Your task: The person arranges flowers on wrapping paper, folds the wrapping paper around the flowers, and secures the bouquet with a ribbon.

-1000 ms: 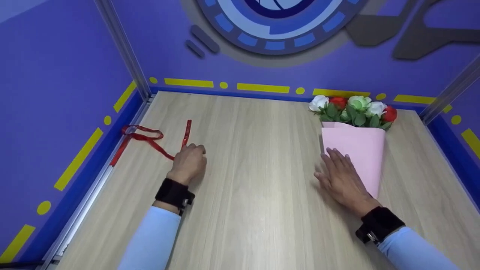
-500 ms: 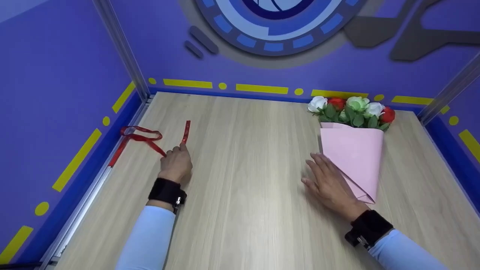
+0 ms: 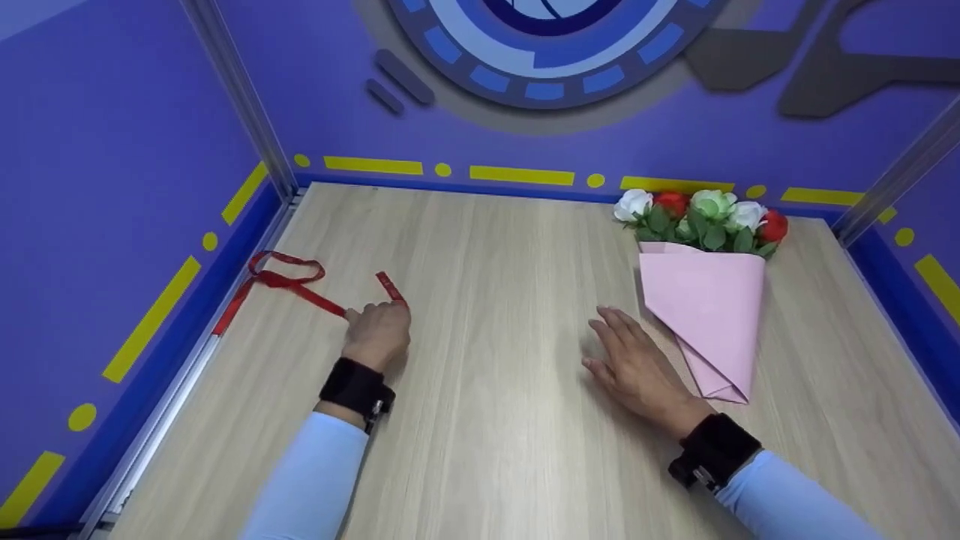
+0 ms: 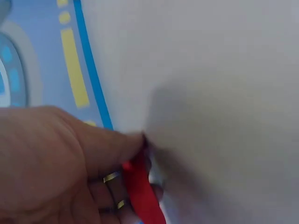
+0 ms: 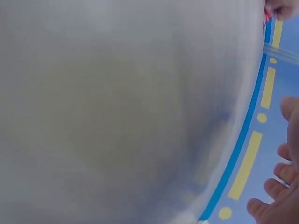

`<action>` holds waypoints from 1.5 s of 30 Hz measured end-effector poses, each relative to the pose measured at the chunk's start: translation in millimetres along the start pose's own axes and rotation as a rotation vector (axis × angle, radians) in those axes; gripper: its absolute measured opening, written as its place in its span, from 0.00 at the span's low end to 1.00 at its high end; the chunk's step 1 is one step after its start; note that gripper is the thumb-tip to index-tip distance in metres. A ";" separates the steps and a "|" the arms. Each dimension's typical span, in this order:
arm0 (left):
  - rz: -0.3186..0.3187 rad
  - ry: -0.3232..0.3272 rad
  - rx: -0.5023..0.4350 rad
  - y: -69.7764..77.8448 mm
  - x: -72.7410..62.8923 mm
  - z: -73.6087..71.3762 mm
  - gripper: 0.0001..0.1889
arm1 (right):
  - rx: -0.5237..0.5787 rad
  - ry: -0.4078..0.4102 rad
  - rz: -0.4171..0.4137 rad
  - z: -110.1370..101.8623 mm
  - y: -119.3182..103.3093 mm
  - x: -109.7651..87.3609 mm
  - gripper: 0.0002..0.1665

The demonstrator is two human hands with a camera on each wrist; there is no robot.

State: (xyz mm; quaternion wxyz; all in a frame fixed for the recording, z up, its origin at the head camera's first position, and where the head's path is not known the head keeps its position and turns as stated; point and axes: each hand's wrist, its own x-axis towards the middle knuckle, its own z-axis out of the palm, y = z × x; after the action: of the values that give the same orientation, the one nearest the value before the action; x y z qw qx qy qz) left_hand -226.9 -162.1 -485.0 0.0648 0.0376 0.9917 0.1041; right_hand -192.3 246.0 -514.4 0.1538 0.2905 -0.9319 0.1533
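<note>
My left hand (image 3: 379, 331) pinches a red ribbon (image 3: 319, 300) at the left side of the table. A short end of the ribbon sticks out past the fingers; the rest trails left in a loop to the table's edge. In the left wrist view the ribbon (image 4: 140, 189) passes between thumb and fingers. My right hand (image 3: 637, 371) is spread over the table, left of a bouquet (image 3: 705, 300) in pink wrapping paper. The bouquet lies flat, its white, red and pale green roses (image 3: 712, 204) toward the back wall. In the right wrist view, that hand's fingers (image 5: 274, 186) hold nothing.
A wood-grain table (image 3: 510, 300) lies under both hands. Blue panels with yellow marks (image 3: 521, 175) rise behind it and along both sides. A metal rail (image 3: 172, 405) runs along the left edge.
My right hand has moved left, off the bouquet. The left hand has shifted on the ribbon, first left and then back right, and the ribbon's free end now tilts the other way.
</note>
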 end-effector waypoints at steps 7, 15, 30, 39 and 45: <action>0.263 -0.023 -0.175 59.3 -0.9 17.6 0.07 | 0.018 -0.010 -0.074 8.2 -24.8 17.0 0.34; 0.470 -0.021 -0.334 105.1 -5.0 26.0 0.05 | 0.364 -0.119 0.118 11.3 -63.8 36.0 0.32; 0.488 -0.122 -0.485 119.9 -10.9 34.3 0.07 | 0.895 -0.183 0.558 15.1 -66.9 32.2 0.07; 0.474 -0.158 -0.427 97.9 -12.3 33.5 0.07 | 0.518 -0.202 0.615 -2.7 -31.1 4.7 0.06; 0.466 -0.174 -0.371 80.3 -11.8 32.3 0.07 | 0.351 -0.232 0.604 -20.6 1.9 -21.5 0.06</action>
State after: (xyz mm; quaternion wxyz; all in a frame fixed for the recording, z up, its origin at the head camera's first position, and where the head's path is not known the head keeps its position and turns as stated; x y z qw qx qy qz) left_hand -205.9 -78.4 -497.9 0.1294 0.2604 0.9112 0.2918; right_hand -172.5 265.9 -504.2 -0.0573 0.0399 -0.9463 0.3155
